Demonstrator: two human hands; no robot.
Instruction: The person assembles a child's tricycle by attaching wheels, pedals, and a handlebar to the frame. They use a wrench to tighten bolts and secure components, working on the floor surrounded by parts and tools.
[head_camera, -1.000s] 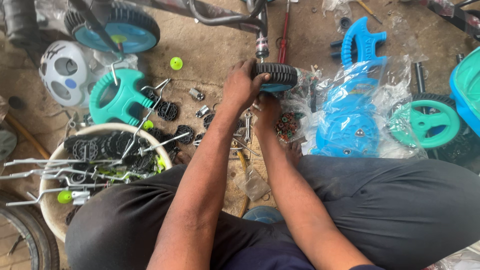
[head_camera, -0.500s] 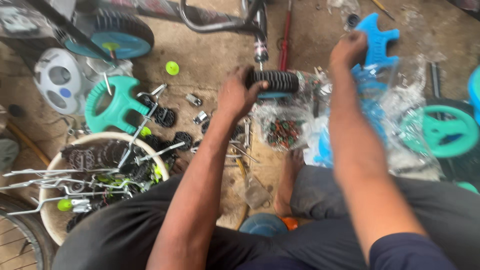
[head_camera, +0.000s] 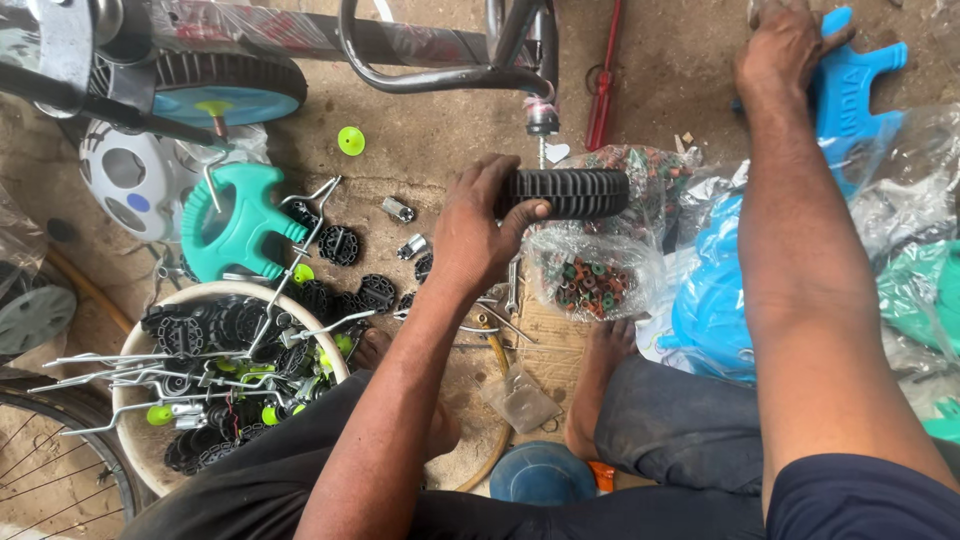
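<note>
Left hand closed around the near end of a small black ribbed wheel, thumb on the tread, fingers wrapped behind; the wheel is held above the floor, seen edge-on, so that its tread band runs left to right across the view and its axle points roughly toward and away from the camera. Right hand extended well beyond and to the right of the wheel, palm down on a blue plastic moulding at the top edge; whether its fingers have closed on the part cannot be told. Left hand is therefore the one at the wheel, right hand well apart from it. Directly below the wheel lies a clear bag of small coloured caps; to the left, a white basin of black parts and metal brackets beside a teal wheel hub.
</note>
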